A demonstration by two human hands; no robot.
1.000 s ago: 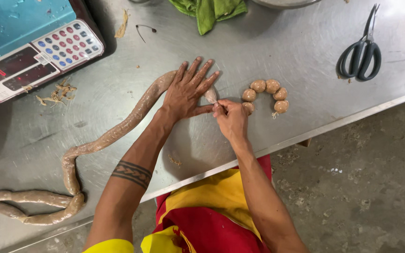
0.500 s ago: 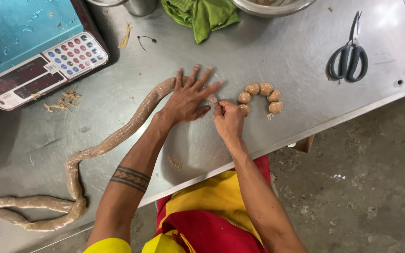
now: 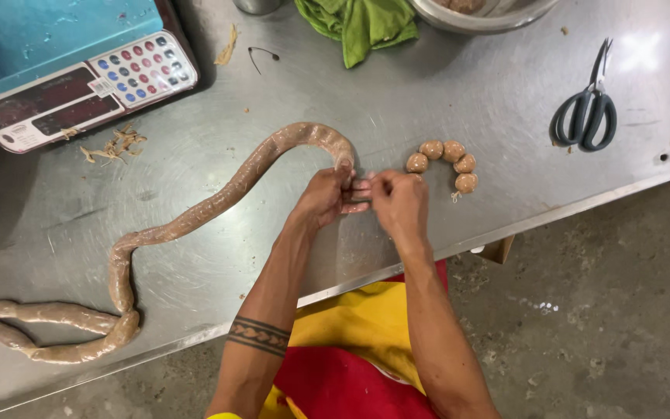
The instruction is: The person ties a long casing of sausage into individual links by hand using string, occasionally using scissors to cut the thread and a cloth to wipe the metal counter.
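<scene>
Only one item: scale (image 3: 71, 74) at the table's (image 3: 428, 101) far left corner. Blue top, white front panel tilted toward the edge. Two dark rectangular screens (image 3: 36, 105) sit left on the panel. Right of them a keypad (image 3: 145, 66) with red, blue and white round keys. No packages, labels or signs.

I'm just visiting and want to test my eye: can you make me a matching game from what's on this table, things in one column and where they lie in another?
Things:
1. scissors
2. weighing scale
3. green cloth
4. small round links

Places:
A. top middle edge of the table
B. just right of the two hands
C. far right of the table
D. top left corner

Pairs: 1-C, 2-D, 3-A, 4-B
</scene>
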